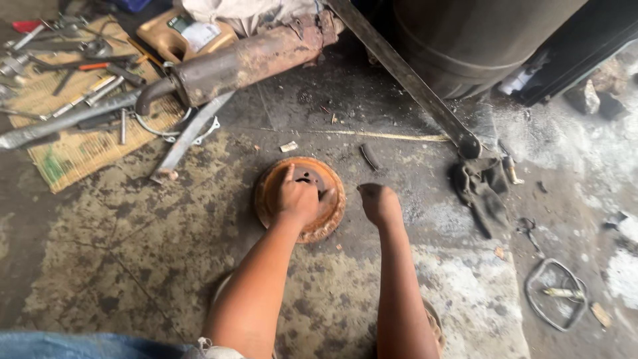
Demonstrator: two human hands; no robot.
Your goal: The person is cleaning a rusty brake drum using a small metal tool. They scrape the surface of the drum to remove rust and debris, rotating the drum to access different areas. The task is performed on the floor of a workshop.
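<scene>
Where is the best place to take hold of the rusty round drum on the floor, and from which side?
Probably by the outer rim of the rusty drum, from above on its right side. It lies flat, open face up; the left hand already covers the centre, the right hand hovers beside that bare edge.

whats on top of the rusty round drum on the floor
The left hand rests on the rusty brake drum, covering much of its face. A dark centre hole shows just past the fingers. Whatever lies under the palm is hidden.
</scene>
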